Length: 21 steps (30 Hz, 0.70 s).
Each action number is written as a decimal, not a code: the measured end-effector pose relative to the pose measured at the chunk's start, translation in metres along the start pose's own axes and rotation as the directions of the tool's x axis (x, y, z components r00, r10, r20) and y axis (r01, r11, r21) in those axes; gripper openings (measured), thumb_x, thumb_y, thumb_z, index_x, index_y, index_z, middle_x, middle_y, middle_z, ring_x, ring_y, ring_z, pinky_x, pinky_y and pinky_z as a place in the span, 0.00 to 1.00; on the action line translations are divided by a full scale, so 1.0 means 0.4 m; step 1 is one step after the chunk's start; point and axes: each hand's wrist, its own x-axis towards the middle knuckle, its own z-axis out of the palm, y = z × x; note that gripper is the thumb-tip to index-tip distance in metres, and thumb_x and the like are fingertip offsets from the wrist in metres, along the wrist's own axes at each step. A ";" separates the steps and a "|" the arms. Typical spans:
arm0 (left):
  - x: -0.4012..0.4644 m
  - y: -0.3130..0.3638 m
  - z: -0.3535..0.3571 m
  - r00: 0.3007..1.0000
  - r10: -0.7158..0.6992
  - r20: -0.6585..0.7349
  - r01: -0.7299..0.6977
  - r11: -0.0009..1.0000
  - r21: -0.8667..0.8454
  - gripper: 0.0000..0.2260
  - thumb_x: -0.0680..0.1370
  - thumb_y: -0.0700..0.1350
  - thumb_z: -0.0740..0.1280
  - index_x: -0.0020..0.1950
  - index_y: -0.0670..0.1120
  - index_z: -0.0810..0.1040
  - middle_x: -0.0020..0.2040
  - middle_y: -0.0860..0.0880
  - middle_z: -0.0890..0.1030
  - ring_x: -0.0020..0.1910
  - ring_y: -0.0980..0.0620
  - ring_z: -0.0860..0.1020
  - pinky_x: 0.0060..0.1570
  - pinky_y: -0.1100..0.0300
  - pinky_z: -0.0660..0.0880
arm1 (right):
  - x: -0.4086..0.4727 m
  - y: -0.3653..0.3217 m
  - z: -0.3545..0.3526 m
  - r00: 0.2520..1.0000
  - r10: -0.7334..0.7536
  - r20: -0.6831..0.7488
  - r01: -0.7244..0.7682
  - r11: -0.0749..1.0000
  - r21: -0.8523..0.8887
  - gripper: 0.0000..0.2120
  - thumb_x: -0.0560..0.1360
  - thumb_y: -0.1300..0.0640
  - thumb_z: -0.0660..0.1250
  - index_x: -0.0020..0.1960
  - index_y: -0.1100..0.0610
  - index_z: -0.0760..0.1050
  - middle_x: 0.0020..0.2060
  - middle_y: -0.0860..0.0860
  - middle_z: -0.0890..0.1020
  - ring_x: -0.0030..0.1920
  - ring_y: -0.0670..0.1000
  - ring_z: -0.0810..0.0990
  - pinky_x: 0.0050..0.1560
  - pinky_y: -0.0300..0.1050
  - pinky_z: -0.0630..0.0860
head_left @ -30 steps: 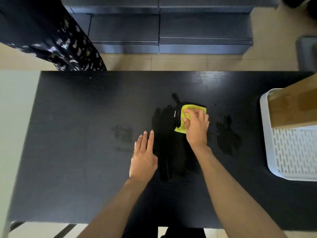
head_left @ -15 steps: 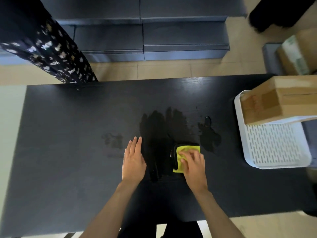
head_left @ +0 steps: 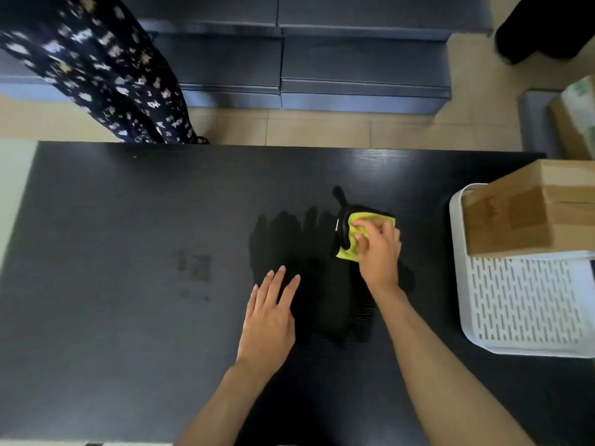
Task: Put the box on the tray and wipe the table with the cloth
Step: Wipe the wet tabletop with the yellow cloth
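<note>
Under the right hand (head_left: 378, 252), the cloth (head_left: 349, 249) seems pressed beneath curled fingers (head_left: 370, 228)

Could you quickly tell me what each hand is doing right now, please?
Left hand: open, flat on the table, holding nothing.
Right hand: closed on the yellow cloth, pressing it to the table.

A black table (head_left: 128, 317) carries a white slotted tray (head_left: 521, 310) at its right edge; a yellow cloth (head_left: 347, 249) lies mid-table on a dark wet patch (head_left: 289, 239); a flat left hand (head_left: 267, 323) rests nearby.
</note>
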 end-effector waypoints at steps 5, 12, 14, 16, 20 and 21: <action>0.026 0.056 0.015 1.000 -0.014 -0.015 0.014 1.000 0.023 0.33 0.79 0.38 0.63 0.82 0.52 0.57 0.83 0.47 0.56 0.83 0.47 0.52 0.80 0.45 0.55 | 0.153 0.007 -0.019 0.999 -0.029 0.020 0.030 1.000 -0.001 0.16 0.77 0.63 0.70 0.61 0.48 0.82 0.56 0.54 0.75 0.61 0.60 0.71 0.62 0.53 0.67; 0.050 0.158 0.011 0.998 -0.059 0.017 0.059 0.998 -0.022 0.31 0.80 0.38 0.62 0.82 0.52 0.57 0.83 0.48 0.56 0.83 0.48 0.52 0.80 0.45 0.57 | -0.086 0.083 -0.091 0.988 -0.092 0.121 0.096 0.995 -0.024 0.15 0.79 0.60 0.69 0.63 0.47 0.80 0.57 0.49 0.75 0.56 0.54 0.71 0.58 0.52 0.72; 0.056 0.183 0.007 0.997 -0.071 0.022 0.072 0.996 -0.049 0.31 0.80 0.38 0.62 0.82 0.52 0.58 0.83 0.49 0.57 0.82 0.49 0.53 0.79 0.45 0.59 | -0.197 0.118 -0.111 0.985 -0.074 0.156 0.083 0.995 -0.051 0.16 0.79 0.58 0.69 0.64 0.45 0.80 0.57 0.48 0.74 0.56 0.53 0.71 0.56 0.51 0.73; 0.060 0.202 0.006 0.996 -0.078 0.029 0.080 0.995 -0.059 0.31 0.80 0.38 0.61 0.82 0.52 0.57 0.83 0.49 0.57 0.82 0.49 0.53 0.79 0.45 0.59 | -0.302 0.153 -0.131 0.984 -0.044 0.173 0.055 0.997 -0.058 0.15 0.79 0.58 0.69 0.63 0.44 0.80 0.55 0.47 0.74 0.54 0.52 0.72 0.54 0.51 0.75; 0.060 0.224 0.012 0.995 -0.101 0.027 0.103 0.992 -0.068 0.30 0.81 0.39 0.61 0.82 0.52 0.56 0.83 0.50 0.57 0.82 0.50 0.53 0.79 0.46 0.60 | -0.396 0.195 -0.155 0.974 -0.038 0.223 0.056 0.996 -0.075 0.20 0.75 0.63 0.74 0.61 0.44 0.80 0.53 0.45 0.74 0.51 0.50 0.72 0.51 0.46 0.74; 0.060 0.228 0.013 0.994 -0.107 0.020 0.108 0.992 -0.070 0.30 0.81 0.39 0.61 0.82 0.52 0.57 0.83 0.49 0.58 0.82 0.50 0.54 0.79 0.46 0.60 | -0.383 0.195 -0.156 0.974 -0.045 0.223 0.064 0.995 -0.077 0.20 0.74 0.64 0.74 0.60 0.44 0.80 0.53 0.45 0.74 0.51 0.50 0.72 0.51 0.46 0.74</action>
